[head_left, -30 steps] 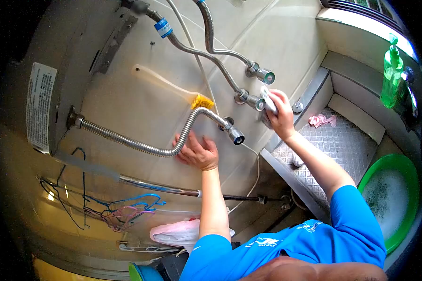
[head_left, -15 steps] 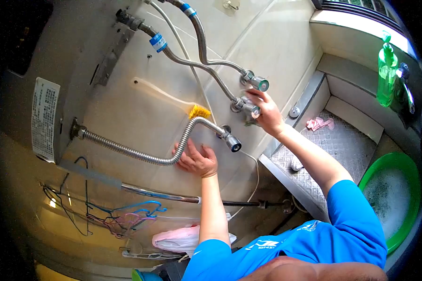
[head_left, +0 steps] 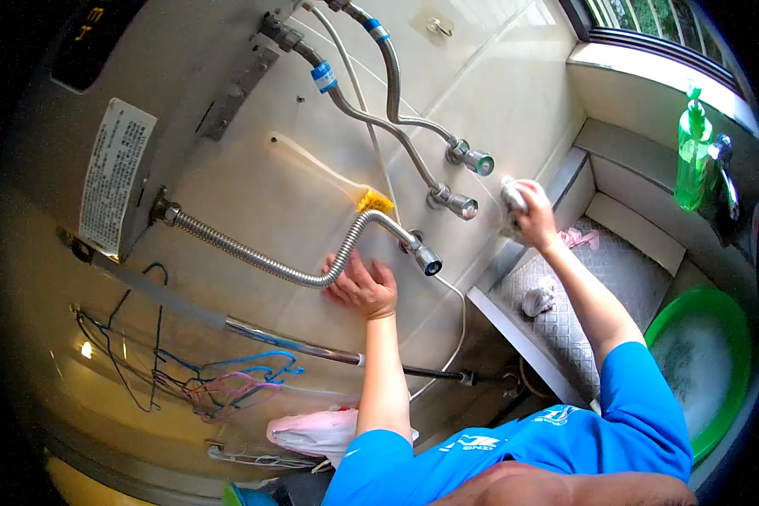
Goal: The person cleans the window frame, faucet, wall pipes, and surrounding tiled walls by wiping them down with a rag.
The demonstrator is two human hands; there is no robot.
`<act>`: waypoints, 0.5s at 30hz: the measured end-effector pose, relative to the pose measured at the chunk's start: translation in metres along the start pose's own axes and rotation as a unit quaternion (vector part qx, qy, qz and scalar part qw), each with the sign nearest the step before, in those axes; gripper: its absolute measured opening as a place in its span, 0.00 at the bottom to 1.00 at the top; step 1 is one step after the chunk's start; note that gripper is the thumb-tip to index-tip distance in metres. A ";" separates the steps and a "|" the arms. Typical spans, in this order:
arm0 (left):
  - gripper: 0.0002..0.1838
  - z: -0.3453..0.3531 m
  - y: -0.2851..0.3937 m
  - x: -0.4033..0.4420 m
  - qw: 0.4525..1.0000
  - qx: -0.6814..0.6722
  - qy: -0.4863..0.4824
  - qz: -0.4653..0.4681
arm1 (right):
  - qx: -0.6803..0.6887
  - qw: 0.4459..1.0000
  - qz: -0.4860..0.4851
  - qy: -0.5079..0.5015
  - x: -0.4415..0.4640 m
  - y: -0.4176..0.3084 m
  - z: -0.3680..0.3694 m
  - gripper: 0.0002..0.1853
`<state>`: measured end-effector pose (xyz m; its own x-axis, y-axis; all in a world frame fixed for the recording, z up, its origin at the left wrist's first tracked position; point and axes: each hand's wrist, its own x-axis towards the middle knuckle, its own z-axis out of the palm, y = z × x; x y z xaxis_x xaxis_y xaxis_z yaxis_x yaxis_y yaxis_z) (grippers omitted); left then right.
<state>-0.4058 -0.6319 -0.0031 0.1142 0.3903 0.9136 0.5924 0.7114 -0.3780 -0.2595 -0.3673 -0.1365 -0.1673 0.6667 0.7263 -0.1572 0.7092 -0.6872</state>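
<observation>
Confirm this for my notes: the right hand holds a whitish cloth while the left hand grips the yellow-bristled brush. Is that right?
Not quite: the head view shows the left hand spread against the wall, partly behind the metal hose, not gripping the brush. The right hand does hold a whitish cloth.

Home washing corner (tiled wall (head_left: 502,105)): hoses (head_left: 244,258), valves (head_left: 461,205), hangers (head_left: 201,377), sudsy green basin (head_left: 740,358).

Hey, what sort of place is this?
Probably a household wash corner or utility area: a green basin of suds at the right, clothes hangers on the left, and flexible metal hoses running to valves on a tiled wall.
</observation>
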 end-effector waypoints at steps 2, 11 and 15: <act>0.28 0.001 -0.001 -0.002 1.000 -0.004 0.005 0.000 | -0.006 0.995 -0.004 0.097 0.028 -0.001 -0.015 0.22; 0.27 0.000 -0.002 -0.004 1.000 -0.012 -0.009 -0.003 | 0.123 0.968 -0.189 0.111 0.228 -0.100 0.004 0.22; 0.27 0.000 -0.004 -0.008 1.000 -0.008 -0.017 -0.006 | 0.059 0.966 -0.250 0.038 0.227 -0.106 0.024 0.22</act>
<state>-0.4095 -0.6378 -0.0090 0.0790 0.4017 0.9124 0.6068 0.7068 -0.3637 -0.3038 -0.2964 0.1013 0.0299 0.2666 0.9633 -0.3099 0.9187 -0.2447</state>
